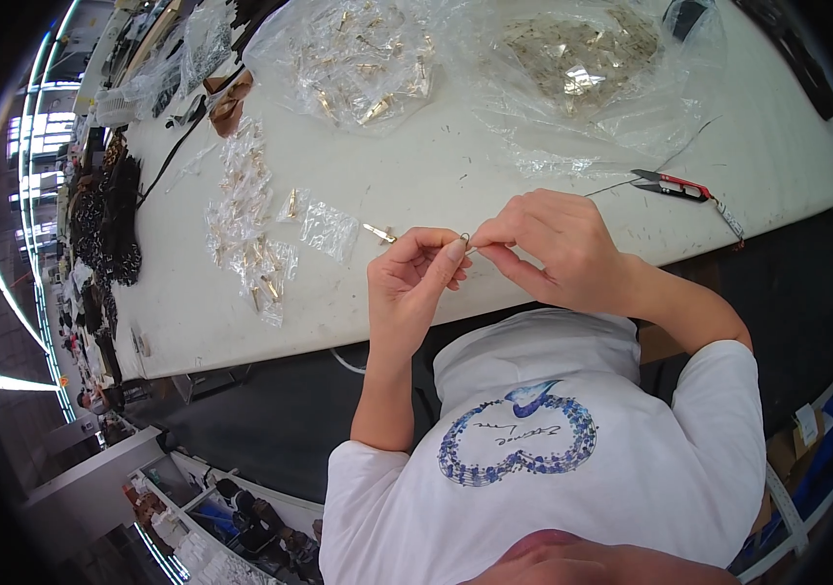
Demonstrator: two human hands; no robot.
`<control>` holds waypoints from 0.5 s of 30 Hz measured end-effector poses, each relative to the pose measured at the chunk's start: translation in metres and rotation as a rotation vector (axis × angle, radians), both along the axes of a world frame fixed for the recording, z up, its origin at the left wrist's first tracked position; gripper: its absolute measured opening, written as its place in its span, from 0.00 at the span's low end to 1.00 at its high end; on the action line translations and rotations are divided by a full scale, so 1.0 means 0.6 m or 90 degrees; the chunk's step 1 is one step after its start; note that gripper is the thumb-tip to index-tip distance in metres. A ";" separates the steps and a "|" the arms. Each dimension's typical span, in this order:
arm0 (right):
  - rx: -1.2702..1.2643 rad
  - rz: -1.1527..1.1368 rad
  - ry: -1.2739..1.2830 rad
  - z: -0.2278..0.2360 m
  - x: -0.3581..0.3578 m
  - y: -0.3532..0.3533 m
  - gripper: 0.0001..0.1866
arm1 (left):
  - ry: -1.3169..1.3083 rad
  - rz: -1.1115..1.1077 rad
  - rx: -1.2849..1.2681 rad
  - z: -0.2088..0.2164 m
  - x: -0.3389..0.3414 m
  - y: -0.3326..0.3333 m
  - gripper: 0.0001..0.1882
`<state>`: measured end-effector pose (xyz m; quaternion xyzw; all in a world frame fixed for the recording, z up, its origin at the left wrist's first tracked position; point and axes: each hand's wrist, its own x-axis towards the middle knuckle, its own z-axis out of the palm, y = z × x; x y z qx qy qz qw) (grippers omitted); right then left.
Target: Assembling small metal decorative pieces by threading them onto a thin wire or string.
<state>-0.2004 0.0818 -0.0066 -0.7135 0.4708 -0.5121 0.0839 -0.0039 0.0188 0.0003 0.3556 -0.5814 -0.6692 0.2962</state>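
My left hand (414, 276) and my right hand (555, 249) meet above the near edge of the white table (192, 312). Between their fingertips they pinch a small gold metal ring piece (465, 239). A thin dark thread (621, 183) runs from my right hand across the table toward the red-handled thread snips (672, 183). One loose gold clip (378, 232) lies on the table just left of my left hand.
Small clear bags with gold parts (251, 224) lie in a row at the left. Two big clear plastic bags of metal parts (363, 58) (577, 49) sit at the far side. Dark goods (109, 214) are piled past the table's left edge.
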 end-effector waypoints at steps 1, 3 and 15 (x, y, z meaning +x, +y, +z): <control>0.009 0.000 0.009 -0.002 0.003 0.001 0.10 | 0.000 -0.001 0.000 0.000 0.000 0.000 0.05; 0.016 0.001 0.017 -0.006 0.006 0.000 0.08 | 0.015 -0.005 0.015 -0.001 0.000 -0.001 0.05; 0.125 0.011 -0.056 0.001 0.002 -0.005 0.09 | -0.037 0.013 -0.125 -0.007 -0.003 0.001 0.04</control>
